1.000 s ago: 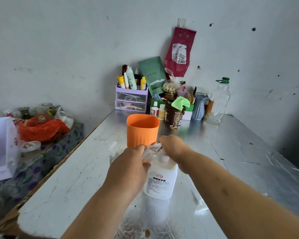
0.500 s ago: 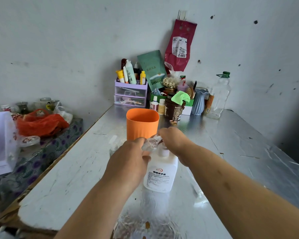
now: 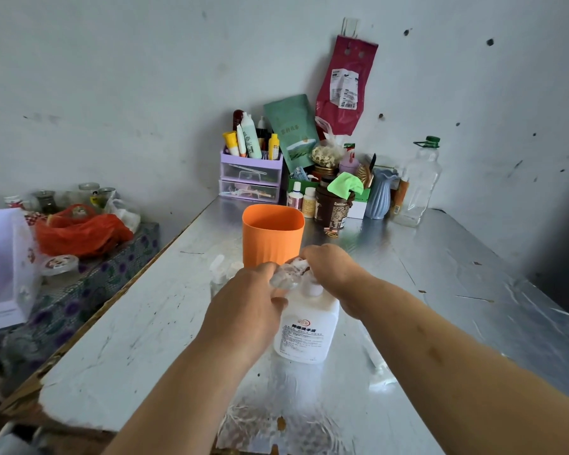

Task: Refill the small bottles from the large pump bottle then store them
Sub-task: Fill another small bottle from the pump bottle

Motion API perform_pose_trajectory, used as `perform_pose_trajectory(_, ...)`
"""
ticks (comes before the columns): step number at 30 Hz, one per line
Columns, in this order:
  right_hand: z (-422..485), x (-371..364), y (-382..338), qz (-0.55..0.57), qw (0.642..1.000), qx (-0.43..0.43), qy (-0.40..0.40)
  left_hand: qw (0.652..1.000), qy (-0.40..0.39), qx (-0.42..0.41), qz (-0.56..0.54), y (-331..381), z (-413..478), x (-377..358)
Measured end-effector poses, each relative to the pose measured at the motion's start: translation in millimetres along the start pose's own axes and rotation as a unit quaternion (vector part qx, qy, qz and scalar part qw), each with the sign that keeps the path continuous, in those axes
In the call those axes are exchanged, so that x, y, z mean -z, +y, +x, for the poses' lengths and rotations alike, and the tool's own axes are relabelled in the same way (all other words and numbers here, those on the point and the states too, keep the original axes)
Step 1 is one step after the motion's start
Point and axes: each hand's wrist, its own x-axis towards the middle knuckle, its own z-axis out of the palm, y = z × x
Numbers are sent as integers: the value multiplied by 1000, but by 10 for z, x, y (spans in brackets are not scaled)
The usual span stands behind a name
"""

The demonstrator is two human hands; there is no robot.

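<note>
A large white pump bottle (image 3: 304, 333) with a printed label stands upright on the metal table (image 3: 440, 290). My left hand (image 3: 247, 307) grips a small clear bottle (image 3: 284, 277), held tilted beside the pump's top. My right hand (image 3: 332, 264) rests over the pump head and covers it. Another small clear bottle (image 3: 219, 270) with a flip cap stands just left of my left hand, partly hidden by it. An orange cup (image 3: 271, 233) stands directly behind both hands.
A purple drawer organiser (image 3: 250, 178) with tubes, a green pouch, jars, a blue vase (image 3: 380, 197) and an empty clear bottle (image 3: 419, 185) crowd the table's back against the wall. A lower side surface on the left holds an orange bag (image 3: 79, 231) and jars.
Both hands stay on the pump bottle and the small bottle. The view has shifted slightly; nothing else visibly moved.
</note>
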Motion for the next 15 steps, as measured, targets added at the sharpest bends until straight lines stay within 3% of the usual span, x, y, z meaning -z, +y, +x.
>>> perform_pose_trajectory(15,5,27,-62,-52,998,23,-5,1000,10,5,-25,-5,-26,-1)
